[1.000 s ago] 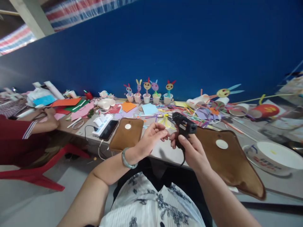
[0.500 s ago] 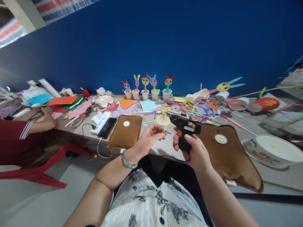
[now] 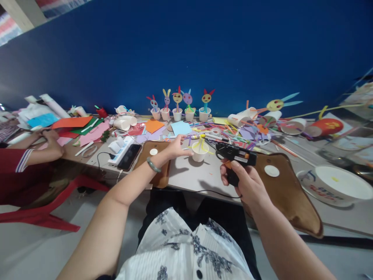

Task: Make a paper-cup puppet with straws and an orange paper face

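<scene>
My right hand [image 3: 243, 177] is wrapped round a black hot glue gun [image 3: 236, 155], its nozzle pointing left. A cord runs from the gun's lower end across the table edge. My left hand [image 3: 177, 147] reaches forward with thumb and fingers apart, just left of a white paper cup [image 3: 199, 154]. Yellow-green strips stand inside this cup and hang over its rim. I cannot make out whether the fingertips touch the cup. Further back, several white cups [image 3: 177, 115] hold paper rabbit heads on stems.
Brown cushions [image 3: 287, 190] lie on both sides. A phone [image 3: 130, 156] rests by a white power strip [image 3: 121, 149]. At right stands a large white tub [image 3: 335, 190]. Coloured paper and straws cover the table's back. A co-worker's arm [image 3: 43, 153] is at left, beside a red chair [image 3: 49, 208].
My left hand has moved forward from near the glue gun to the cup, and its fingers have spread. The glue gun in my right hand has shifted slightly right and down.
</scene>
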`<state>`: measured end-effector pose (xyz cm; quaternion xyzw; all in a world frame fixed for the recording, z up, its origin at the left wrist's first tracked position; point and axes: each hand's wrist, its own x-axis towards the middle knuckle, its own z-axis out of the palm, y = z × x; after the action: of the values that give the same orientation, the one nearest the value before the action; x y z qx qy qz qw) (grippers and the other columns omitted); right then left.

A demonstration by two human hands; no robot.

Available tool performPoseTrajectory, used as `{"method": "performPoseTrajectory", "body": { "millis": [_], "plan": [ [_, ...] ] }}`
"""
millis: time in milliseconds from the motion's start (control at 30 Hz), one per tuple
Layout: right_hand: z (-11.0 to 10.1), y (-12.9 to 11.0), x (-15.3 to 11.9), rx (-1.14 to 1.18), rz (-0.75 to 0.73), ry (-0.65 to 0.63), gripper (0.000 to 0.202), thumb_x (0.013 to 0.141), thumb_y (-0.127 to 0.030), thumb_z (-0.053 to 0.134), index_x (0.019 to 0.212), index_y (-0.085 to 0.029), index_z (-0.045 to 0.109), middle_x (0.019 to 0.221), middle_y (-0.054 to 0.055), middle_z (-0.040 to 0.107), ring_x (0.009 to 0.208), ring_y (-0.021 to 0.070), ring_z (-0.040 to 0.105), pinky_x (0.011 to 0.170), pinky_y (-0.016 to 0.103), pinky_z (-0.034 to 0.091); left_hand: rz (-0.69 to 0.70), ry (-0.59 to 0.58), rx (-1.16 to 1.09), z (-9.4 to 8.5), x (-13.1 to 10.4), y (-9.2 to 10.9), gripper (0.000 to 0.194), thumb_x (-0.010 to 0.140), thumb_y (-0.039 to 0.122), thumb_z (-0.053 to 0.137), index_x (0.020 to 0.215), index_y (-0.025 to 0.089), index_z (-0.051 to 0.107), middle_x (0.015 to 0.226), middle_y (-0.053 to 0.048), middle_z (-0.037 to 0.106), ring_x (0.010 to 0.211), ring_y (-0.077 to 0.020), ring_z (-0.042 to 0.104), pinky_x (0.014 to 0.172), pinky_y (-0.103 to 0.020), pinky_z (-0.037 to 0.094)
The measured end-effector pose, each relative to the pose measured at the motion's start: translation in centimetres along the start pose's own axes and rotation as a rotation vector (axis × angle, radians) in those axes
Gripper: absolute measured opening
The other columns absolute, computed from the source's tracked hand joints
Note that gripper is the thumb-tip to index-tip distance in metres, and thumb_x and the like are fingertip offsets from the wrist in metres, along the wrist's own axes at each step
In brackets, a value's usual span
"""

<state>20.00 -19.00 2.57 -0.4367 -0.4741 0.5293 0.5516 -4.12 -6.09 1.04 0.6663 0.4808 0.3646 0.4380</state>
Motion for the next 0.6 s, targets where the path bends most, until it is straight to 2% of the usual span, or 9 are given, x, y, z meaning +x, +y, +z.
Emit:
{"method": "performPoseTrajectory", "body": {
  "millis": [100,167,233,300,400,533,600],
  "plan": [
    [-0.6,0.1,0.6,-0.081,-0.017,0.010,0.040,0.090,-0.058,0.066,0.092,-0.018,0.063,0.070,0.000,0.063,0.047,0.0117,0.055,0.043,0.027,0.043,0.019,-0.181,0.036,0.5,2.5,-0.8,0.107,0.036,0.034,0.101,0.131,0.015,0.056,0.152,-0.024,0.047,0.143,-0.0415,0.043,0.119,-0.053,0.034],
    [-1.0,0.5,0.9,-0.114,-0.019,0.019,0.041,0.091,-0.059,0.065,0.092,-0.018,0.063,0.071,-0.001,0.063,0.048,0.0113,0.055,0.045,0.027,0.043,0.036,-0.280,-0.003,1.3,3.8,-1.1,0.111,0.037,0.034,0.101,0.137,0.015,0.056,0.153,-0.024,0.048,0.144,-0.0417,0.044,0.120,-0.054,0.033],
    [-1.4,0.9,1.1,-0.133,-0.014,0.022,0.041,0.092,-0.060,0.064,0.093,-0.018,0.063,0.071,-0.001,0.063,0.049,0.0116,0.055,0.047,0.027,0.043,0.070,-0.346,-0.047,2.1,4.8,-1.2,0.108,0.038,0.034,0.101,0.136,0.016,0.060,0.151,-0.022,0.053,0.144,-0.0407,0.046,0.121,-0.053,0.033],
    [-1.7,1.2,1.3,-0.160,0.001,0.024,0.042,0.092,-0.061,0.063,0.095,-0.019,0.064,0.072,-0.001,0.063,0.050,0.0123,0.055,0.048,0.028,0.044,0.108,-0.366,-0.086,2.8,5.2,-1.5,0.099,0.041,0.034,0.100,0.132,0.017,0.065,0.145,-0.019,0.060,0.141,-0.0392,0.050,0.121,-0.053,0.034],
    [-2.0,1.3,1.8,-0.224,0.028,0.026,0.044,0.092,-0.063,0.062,0.094,-0.019,0.064,0.072,0.000,0.064,0.050,0.0129,0.055,0.048,0.029,0.044,0.130,-0.332,-0.158,3.5,5.1,-1.9,0.086,0.044,0.035,0.099,0.123,0.017,0.071,0.132,-0.017,0.068,0.131,-0.0371,0.059,0.117,-0.053,0.038],
    [-2.2,0.6,2.8,-0.323,0.044,0.027,0.046,0.092,-0.065,0.061,0.089,-0.019,0.064,0.067,0.000,0.064,0.049,0.0137,0.054,0.050,0.029,0.042,0.106,-0.269,-0.305,4.2,4.5,-2.4,0.073,0.050,0.039,0.098,0.114,0.014,0.073,0.120,-0.015,0.072,0.117,-0.0338,0.065,0.106,-0.046,0.047],
    [-2.4,0.0,3.3,-0.406,0.044,0.010,0.047,0.094,-0.064,0.058,0.084,-0.019,0.065,0.061,0.001,0.063,0.051,0.0146,0.054,0.053,0.030,0.042,0.080,-0.293,-0.386,4.3,4.2,-2.4,0.068,0.053,0.042,0.097,0.110,0.014,0.072,0.116,-0.014,0.072,0.111,-0.0303,0.066,0.100,-0.042,0.049]
  ]
}}
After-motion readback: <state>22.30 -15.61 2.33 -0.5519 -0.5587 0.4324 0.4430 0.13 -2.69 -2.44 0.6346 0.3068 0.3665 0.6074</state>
